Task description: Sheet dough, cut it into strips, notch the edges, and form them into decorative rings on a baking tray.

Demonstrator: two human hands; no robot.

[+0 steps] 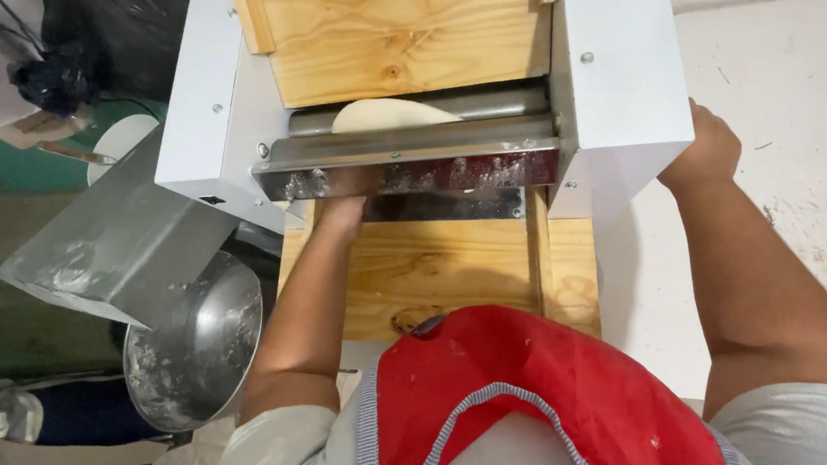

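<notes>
1. At the front of the dough roller machine (423, 115), your left hand (344, 212) reaches under the flour-dusted metal guard (408, 173); the fingers are hidden beneath it, so you cannot tell how far open the hand is or whether it holds anything.
2. Your right hand (705, 147) rests against the outer side of the white housing (621, 91); its fingers curl behind the panel and their grip cannot be read.
3. Note the flat disc of dough (393, 116): it lies between the steel rollers (422, 125), part fed in, upper edge showing. Judged from this, rolling is under way, and nothing has yet come out onto the lower wooden board (449, 275).
4. Check the surroundings: a steel bowl (193, 353) with flour residue sits left of the board, below a slanted metal chute (119, 229). The guard blocks your view of the exit slot.
</notes>
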